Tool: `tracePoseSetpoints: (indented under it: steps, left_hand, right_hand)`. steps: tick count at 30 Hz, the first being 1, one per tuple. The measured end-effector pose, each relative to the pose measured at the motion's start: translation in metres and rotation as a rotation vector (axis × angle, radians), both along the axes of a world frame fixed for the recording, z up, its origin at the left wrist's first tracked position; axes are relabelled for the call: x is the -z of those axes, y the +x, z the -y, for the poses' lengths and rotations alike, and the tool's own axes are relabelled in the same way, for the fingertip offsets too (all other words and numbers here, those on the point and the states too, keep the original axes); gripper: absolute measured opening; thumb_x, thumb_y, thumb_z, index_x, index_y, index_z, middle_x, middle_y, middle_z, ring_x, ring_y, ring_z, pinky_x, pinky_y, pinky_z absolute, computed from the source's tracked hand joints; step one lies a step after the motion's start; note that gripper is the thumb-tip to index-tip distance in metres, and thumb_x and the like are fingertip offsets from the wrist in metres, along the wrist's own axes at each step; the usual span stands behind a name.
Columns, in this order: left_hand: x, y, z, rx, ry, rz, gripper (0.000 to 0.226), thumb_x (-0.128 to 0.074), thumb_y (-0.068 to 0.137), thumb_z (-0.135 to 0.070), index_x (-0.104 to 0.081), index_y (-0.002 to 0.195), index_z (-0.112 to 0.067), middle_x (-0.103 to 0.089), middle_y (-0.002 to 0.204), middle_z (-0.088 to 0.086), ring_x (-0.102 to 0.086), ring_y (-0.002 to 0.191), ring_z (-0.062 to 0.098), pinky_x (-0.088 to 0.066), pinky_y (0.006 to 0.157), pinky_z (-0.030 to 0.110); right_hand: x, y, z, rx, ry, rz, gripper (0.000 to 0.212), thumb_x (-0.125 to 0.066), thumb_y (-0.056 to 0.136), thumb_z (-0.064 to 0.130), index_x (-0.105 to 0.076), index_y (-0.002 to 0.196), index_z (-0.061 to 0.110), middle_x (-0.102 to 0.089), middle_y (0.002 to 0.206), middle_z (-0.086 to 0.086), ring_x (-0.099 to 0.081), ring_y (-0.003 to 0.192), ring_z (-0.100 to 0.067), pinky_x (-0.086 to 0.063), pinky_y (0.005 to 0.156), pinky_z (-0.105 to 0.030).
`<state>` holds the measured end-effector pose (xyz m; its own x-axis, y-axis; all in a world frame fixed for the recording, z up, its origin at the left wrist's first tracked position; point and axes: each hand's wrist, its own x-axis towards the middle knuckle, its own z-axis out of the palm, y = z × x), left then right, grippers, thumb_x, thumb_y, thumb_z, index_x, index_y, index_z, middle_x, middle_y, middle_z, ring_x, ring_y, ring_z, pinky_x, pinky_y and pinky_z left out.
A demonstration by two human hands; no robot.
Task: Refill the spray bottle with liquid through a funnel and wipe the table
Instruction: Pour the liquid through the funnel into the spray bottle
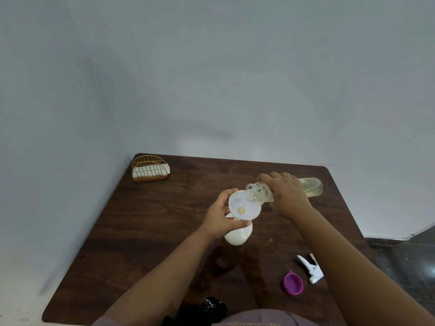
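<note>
near edge: a dark, speckled thing [213, 306] sits at the worktop's [146, 231] near rim, can't tell what it is

near right: purple cap [293, 284] lying open side up, and just right of it the white sprayer head [310, 269] off its bottle, on its side

middle: white spray bottle [237, 234] standing upright with the white funnel [244, 204] sitting in its neck, a small spot of yellowish liquid down at the funnel's hole

left hand [222, 217]: wrapped round the bottle's top right under the funnel, thumb across the near side, fingers [227, 194] curled up against the funnel's left rim, so it's gripping both pretty much

right hand [286, 194]: clamped from above on a clear refill bottle [282, 189], fingers curled over its middle

refill bottle: tipped nearly flat, open mouth at the left over the funnel's right rim, yellowish liquid pooled in the right end, which pokes out past the hand

far left corner: gold wire holder [150, 168] with white napkins [150, 171] in it, well apart from everything else

behind: plain grey wall [211, 78]
</note>
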<state>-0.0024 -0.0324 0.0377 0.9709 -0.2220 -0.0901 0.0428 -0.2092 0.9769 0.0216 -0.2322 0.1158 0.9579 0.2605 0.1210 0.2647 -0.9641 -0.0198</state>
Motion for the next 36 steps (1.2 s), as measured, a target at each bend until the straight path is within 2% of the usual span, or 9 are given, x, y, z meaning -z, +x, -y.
tracePoseSetpoints:
  steps: [7, 17, 26, 36]
  left_hand:
    - [-0.0012, -0.0005, -0.0001, 0.000, 0.002, 0.002, 0.079, -0.091, 0.063, -0.024, -0.045, 0.121, -0.049, -0.055, 0.125, -0.022, -0.059, 0.112, 0.013, -0.057, 0.091, 0.034]
    - [-0.0012, -0.0010, -0.0003, 0.001, 0.001, -0.007, 0.081, -0.091, 0.059, -0.029, -0.046, 0.123, -0.049, -0.057, 0.127, -0.017, -0.060, 0.113, 0.016, -0.056, 0.093, 0.044]
    - [0.0014, 0.0014, -0.0005, -0.002, -0.003, -0.012, 0.084, -0.092, 0.058, -0.029, -0.047, 0.128, -0.042, -0.058, 0.125, -0.019, -0.061, 0.112, 0.013, -0.056, 0.093, 0.044]
    - [0.0014, 0.0016, -0.0011, 0.007, 0.010, -0.014, 0.085, -0.091, 0.059, -0.031, -0.046, 0.129, -0.043, -0.057, 0.127, -0.019, -0.060, 0.113, 0.014, -0.056, 0.094, 0.042]
  right_hand:
    - [-0.0004, -0.0008, -0.0016, -0.003, 0.016, 0.001, 0.049, -0.068, 0.075, 0.020, -0.050, 0.119, 0.032, -0.058, 0.103, 0.006, -0.054, 0.098, -0.023, -0.037, 0.095, -0.036]
    - [0.0019, 0.0000, -0.0015, 0.002, 0.002, 0.000, 0.051, -0.069, 0.074, 0.020, -0.049, 0.120, 0.032, -0.058, 0.104, 0.006, -0.054, 0.098, -0.024, -0.038, 0.093, -0.036]
    - [-0.0013, 0.0010, -0.0040, 0.001, 0.021, 0.001, 0.047, -0.064, 0.076, 0.017, -0.050, 0.119, 0.031, -0.058, 0.103, 0.005, -0.054, 0.099, -0.025, -0.036, 0.093, -0.035]
    - [0.0010, -0.0008, -0.0038, 0.003, 0.032, 0.002, 0.051, -0.070, 0.074, 0.018, -0.051, 0.119, 0.030, -0.060, 0.106, 0.004, -0.055, 0.099, -0.025, -0.037, 0.097, -0.039]
